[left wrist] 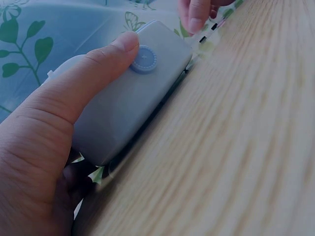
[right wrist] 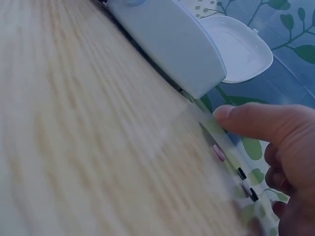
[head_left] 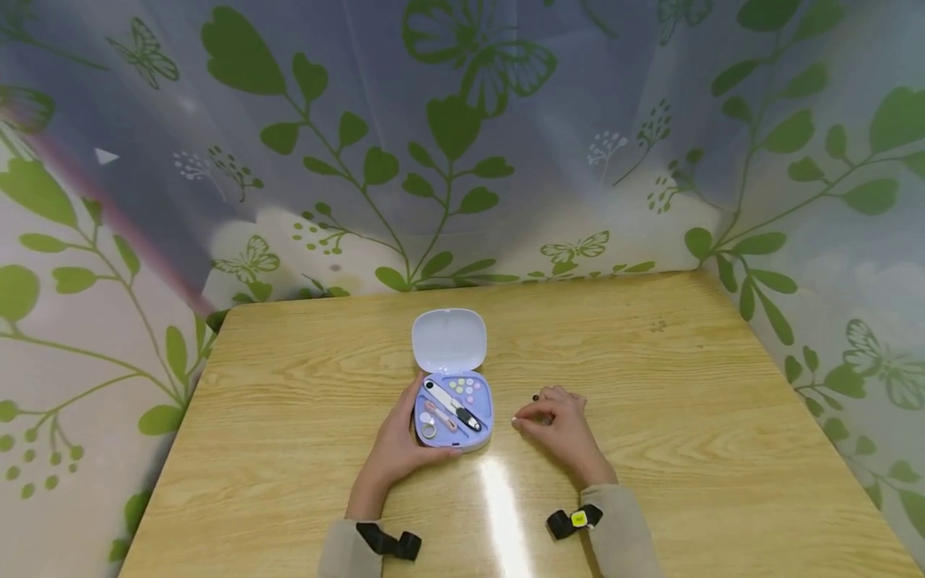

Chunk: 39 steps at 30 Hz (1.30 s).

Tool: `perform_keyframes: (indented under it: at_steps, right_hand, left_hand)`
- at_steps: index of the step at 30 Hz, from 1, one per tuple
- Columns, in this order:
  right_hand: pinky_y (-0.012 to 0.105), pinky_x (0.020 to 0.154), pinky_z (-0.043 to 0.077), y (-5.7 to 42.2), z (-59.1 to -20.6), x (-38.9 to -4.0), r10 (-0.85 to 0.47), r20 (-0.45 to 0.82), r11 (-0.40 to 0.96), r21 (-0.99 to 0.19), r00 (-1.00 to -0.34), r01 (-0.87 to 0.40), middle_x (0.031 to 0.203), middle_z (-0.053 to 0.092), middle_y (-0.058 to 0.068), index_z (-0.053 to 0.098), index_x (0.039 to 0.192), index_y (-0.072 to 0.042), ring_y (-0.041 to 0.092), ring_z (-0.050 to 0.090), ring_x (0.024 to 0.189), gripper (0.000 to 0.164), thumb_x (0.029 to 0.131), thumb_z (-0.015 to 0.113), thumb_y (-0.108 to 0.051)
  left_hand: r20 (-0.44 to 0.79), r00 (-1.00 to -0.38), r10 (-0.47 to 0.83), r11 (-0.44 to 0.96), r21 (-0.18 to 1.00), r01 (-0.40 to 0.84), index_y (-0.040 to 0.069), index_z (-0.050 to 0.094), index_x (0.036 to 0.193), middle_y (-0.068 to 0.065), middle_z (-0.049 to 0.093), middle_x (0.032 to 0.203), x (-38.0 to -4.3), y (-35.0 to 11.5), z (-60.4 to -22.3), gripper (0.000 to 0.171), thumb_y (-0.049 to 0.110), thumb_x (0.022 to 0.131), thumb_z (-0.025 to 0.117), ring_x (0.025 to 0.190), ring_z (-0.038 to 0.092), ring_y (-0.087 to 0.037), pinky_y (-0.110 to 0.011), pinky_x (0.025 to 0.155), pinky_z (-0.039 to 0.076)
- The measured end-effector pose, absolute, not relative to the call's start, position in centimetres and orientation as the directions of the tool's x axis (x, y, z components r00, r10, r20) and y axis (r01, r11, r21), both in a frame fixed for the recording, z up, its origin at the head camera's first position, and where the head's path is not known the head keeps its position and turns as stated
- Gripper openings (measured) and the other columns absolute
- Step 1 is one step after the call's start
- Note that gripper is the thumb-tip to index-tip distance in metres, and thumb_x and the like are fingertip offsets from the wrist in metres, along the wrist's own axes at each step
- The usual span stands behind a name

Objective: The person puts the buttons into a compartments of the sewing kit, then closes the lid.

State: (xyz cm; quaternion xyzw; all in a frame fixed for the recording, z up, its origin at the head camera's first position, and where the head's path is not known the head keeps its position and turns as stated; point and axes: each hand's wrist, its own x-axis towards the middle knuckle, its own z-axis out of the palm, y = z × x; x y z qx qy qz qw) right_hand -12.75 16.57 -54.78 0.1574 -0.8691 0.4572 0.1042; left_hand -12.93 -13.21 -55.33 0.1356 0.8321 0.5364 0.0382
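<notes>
A lilac sewing kit box (head_left: 486, 437) stands on the table with its pale lid (head_left: 449, 341) tipped back. My left hand (head_left: 400, 441) grips its left side, the thumb along the front wall beside a round ridged knob (left wrist: 144, 60). Inside lie a white-and-black thread snips (head_left: 451, 405), a slim pink tool (head_left: 439, 416), a metal ring (head_left: 429, 429) and several pastel buttons (head_left: 461, 385). To the right of the box, my right hand (head_left: 564, 425) pinches a small white thing (head_left: 515, 420) between thumb and forefinger; I cannot tell its kind.
Small black-ended pieces (right wrist: 241, 173) and a pink piece (right wrist: 219, 152) lie on the wooden table (head_left: 289, 377) by the right hand. A leaf-and-butterfly curtain (head_left: 347, 160) hangs along the table's back and sides.
</notes>
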Motion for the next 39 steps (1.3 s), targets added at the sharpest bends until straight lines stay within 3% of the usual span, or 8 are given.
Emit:
perform_keyframes:
  at_steps: [8, 20, 27, 39]
  right_hand:
    - [0.039, 0.079, 0.017, 15.9, -53.4, -13.3, -0.168, 0.354, 0.523, -0.759, -0.920, -0.388, 0.066, 0.044, -0.006, 0.080, 0.082, -0.018, 0.009, 0.038, 0.070, 0.013, 0.073, 0.088, -0.012]
    - [0.038, 0.077, 0.017, 14.6, -51.5, -15.2, -0.199, 0.418, 0.511, -0.727, -0.886, -0.458, 0.064, 0.044, 0.011, 0.081, 0.082, -0.016, 0.014, 0.035, 0.065, 0.010, 0.074, 0.088, -0.012]
    - [0.040, 0.081, 0.018, 13.4, -51.1, -16.1, -0.231, 0.388, 0.497, -0.742, -0.893, -0.450, 0.066, 0.042, 0.005, 0.081, 0.081, -0.016, 0.012, 0.035, 0.070, 0.009, 0.075, 0.087, -0.012]
    - [0.045, 0.088, 0.019, 12.1, -51.6, -16.6, -0.282, 0.343, 0.511, -0.737, -0.896, -0.442, 0.068, 0.052, -0.002, 0.080, 0.078, -0.017, 0.011, 0.040, 0.074, 0.009, 0.075, 0.088, -0.013]
  left_hand:
    - [0.084, -0.960, 0.268, 0.376, 0.908, 0.184, 0.036, 0.015, 0.159, 0.008, 0.027, 0.159, -13.1, -13.3, -55.3, 0.132, 0.052, 0.054, 0.095, 0.145, 0.028, -0.017, -0.047, 0.118, 0.024]
    - [0.105, -0.958, 0.268, 0.381, 0.902, 0.205, 0.034, 0.016, 0.159, 0.005, 0.028, 0.160, -13.0, -13.2, -55.1, 0.132, 0.052, 0.055, 0.095, 0.145, 0.029, -0.020, -0.048, 0.117, 0.026]
    - [0.100, -0.957, 0.274, 0.378, 0.903, 0.203, 0.035, 0.015, 0.159, 0.007, 0.029, 0.159, -13.1, -13.2, -55.2, 0.132, 0.052, 0.055, 0.095, 0.144, 0.030, -0.018, -0.046, 0.117, 0.026]
    - [0.081, -0.957, 0.278, 0.387, 0.902, 0.189, 0.032, 0.015, 0.159, 0.005, 0.029, 0.159, -13.0, -13.2, -55.5, 0.132, 0.053, 0.056, 0.094, 0.143, 0.031, -0.019, -0.047, 0.116, 0.027]
